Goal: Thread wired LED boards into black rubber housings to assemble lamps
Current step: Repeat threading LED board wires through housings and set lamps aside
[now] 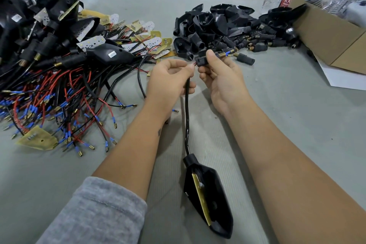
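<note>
- We are looking down at the desk (277,125), where the lamp in progress is lying between the forearms: a black rubber housing (215,200) near the bottom edge, with the yellow rim of an LED board (202,194) showing inside it.
- We are judging the housing as light, soft and grippy rather than slippery; the board looks thin and stiff, so we are advising against bending it or squeezing it through the rubber.
- A sheathed black cable (187,117) is rising from the housing's neck to the hands; it seems limp but springy, best held close to its free end.
- The left hand (170,79) is curling around the cable, thumb and forefinger pinching the thin wires just short of the right hand.
- The right hand (219,77), palm turned inward, is gripping a small black rubber sleeve (202,59) between thumb and fingers.
- Blue-collared brass terminals (225,53) are emerging beyond the sleeve; we are judging them small and easily bent.
</note>
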Tool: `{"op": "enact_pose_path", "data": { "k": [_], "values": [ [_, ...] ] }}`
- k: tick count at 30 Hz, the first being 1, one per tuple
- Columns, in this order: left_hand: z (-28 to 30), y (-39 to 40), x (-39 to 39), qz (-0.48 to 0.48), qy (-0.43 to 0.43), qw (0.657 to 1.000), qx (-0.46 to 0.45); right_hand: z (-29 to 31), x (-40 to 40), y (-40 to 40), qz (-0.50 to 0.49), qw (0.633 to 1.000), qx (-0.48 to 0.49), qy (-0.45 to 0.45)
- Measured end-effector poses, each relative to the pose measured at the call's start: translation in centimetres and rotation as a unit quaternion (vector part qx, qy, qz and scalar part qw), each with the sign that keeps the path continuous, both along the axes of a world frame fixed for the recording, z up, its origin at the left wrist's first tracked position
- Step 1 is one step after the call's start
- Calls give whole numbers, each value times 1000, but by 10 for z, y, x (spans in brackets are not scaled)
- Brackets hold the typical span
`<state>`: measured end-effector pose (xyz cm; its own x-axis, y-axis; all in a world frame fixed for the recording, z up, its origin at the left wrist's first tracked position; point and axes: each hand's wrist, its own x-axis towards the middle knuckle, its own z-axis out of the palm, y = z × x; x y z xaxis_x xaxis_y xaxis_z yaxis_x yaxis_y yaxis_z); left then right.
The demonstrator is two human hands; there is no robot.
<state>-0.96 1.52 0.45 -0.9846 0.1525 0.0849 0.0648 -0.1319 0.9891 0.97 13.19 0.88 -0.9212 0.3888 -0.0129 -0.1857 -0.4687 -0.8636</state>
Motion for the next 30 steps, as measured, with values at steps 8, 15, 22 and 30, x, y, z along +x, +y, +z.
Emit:
{"op": "enact_pose_path", "data": {
  "k": [8, 15, 22, 30],
  "values": [
    [-6, -1, -3, 9, 46, 998, -44, 0, 0, -1, 22, 996, 84, -9],
    [6, 2, 0, -46, -65, 996, 31, -1, -2, 3, -1, 1000, -15, 8],
    [0, -1, 0, -102, -15, 988, -113, 1, -3, 12, -45, 996, -71, 13],
    [-5, -1, -5, -94, 65, 979, -166, 0, -2, 13, -24, 998, 55, -24]
  ]
}}
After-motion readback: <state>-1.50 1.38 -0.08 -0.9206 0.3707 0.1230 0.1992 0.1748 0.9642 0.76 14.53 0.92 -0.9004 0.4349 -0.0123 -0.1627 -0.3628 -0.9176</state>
